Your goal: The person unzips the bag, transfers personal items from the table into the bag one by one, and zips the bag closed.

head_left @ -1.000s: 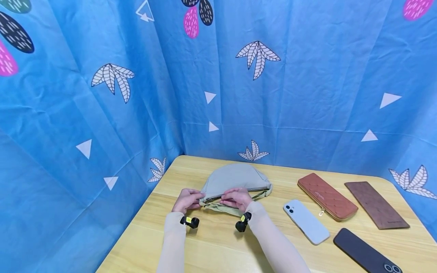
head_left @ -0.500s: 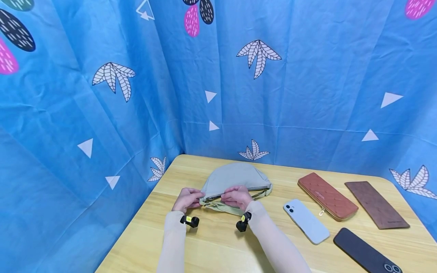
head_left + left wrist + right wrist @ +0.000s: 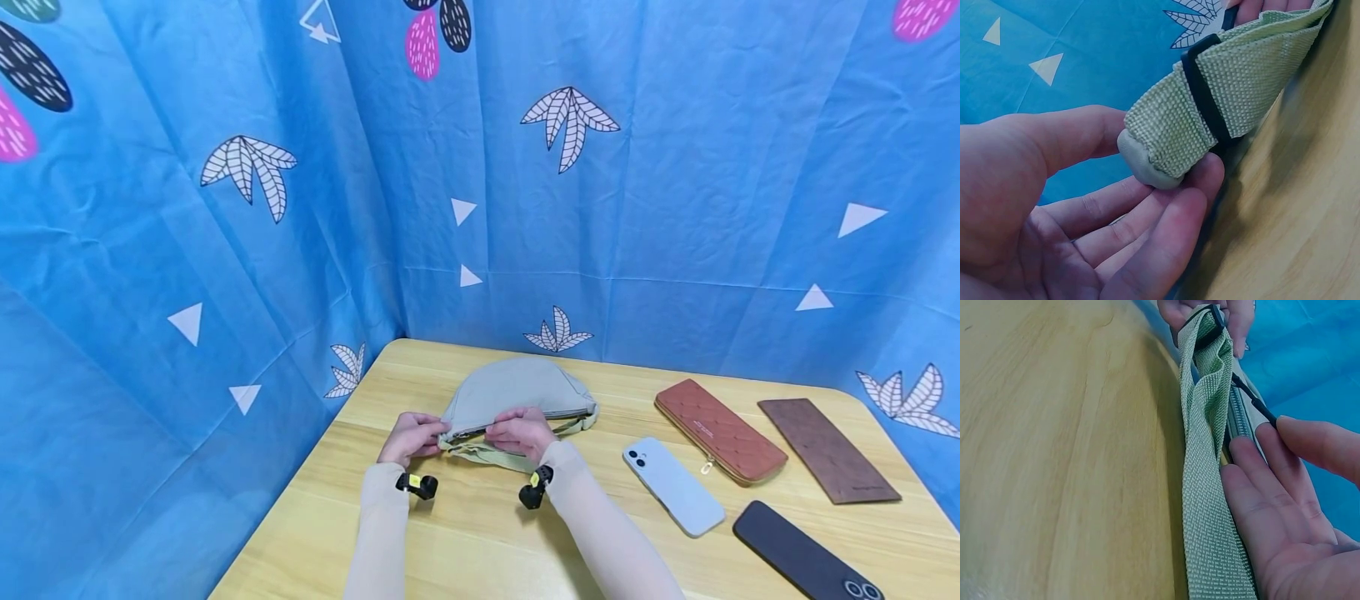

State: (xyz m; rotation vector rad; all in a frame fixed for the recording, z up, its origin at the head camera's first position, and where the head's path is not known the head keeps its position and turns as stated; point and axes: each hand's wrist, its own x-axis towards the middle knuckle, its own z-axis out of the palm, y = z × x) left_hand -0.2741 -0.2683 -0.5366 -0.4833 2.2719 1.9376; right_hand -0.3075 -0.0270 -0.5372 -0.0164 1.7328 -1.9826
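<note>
A pale grey crescent-shaped bag point(image 3: 513, 387) lies at the back of the table with its zipper point(image 3: 1239, 415) facing the person. My left hand point(image 3: 411, 437) pinches the bag's left end, where the light green webbing strap point(image 3: 1254, 72) meets a grey tab point(image 3: 1144, 162). Between thumb and finger, my right hand point(image 3: 522, 433) holds the dark cord zipper pull point(image 3: 1257, 403). Its slider sits toward the left end, near the left hand. The other right fingers rest along the zipper, beside the strap point(image 3: 1207, 506). A black buckle point(image 3: 1204, 90) crosses the strap by the left fingertips.
To the right on the wooden table point(image 3: 480, 533) lie a light blue phone point(image 3: 675, 487), a reddish-brown quilted wallet point(image 3: 720, 429), a flat dark brown sleeve point(image 3: 828, 450) and a black phone point(image 3: 802, 550). A blue patterned curtain point(image 3: 675, 208) stands behind and to the left.
The right fingers have shifted slightly upward along the zipper since a second ago. Left hand and bag stay in place.
</note>
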